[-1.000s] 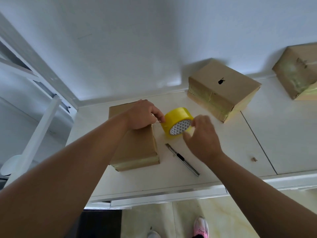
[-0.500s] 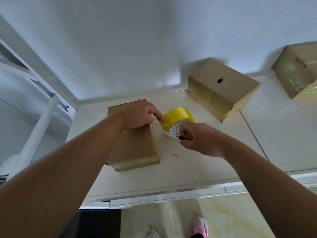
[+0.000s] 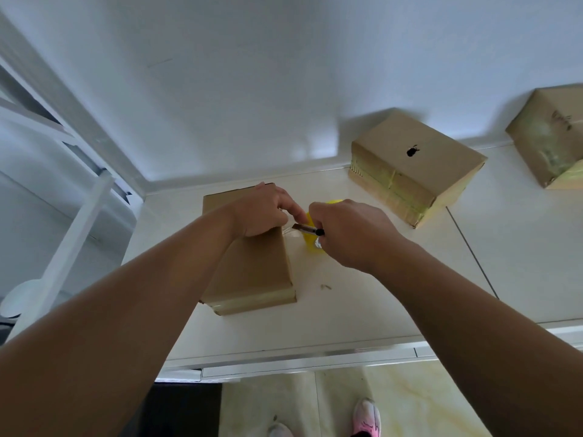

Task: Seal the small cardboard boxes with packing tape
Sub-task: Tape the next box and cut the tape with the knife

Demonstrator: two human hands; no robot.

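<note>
Cardboard box (image 3: 252, 269) (matte, brown) under left hand (image 3: 262, 212); right hand (image 3: 350, 231) grips slim knife (image 3: 304, 229)

We are seeing a matt cardboard box (image 3: 252, 266), glossy yellow plastic tape (image 3: 310, 246), a metal knife (image 3: 307, 229) and a smooth white table (image 3: 362, 310).

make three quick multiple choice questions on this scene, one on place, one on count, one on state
1. Where is the yellow tape roll?
A. on the floor
B. on the table, just right of the nearest box
C. in a drawer

2. How many cardboard boxes are in view?
A. two
B. five
C. three

3. What does the right hand hold?
A. a utility knife
B. nothing
C. a marker

Answers:
1 B, yellow shows behind the right hand beside that box.
2 C, the nearest box, the black-marked box and the far-right box.
3 A, it grips the handle, blade toward the left hand.
</note>
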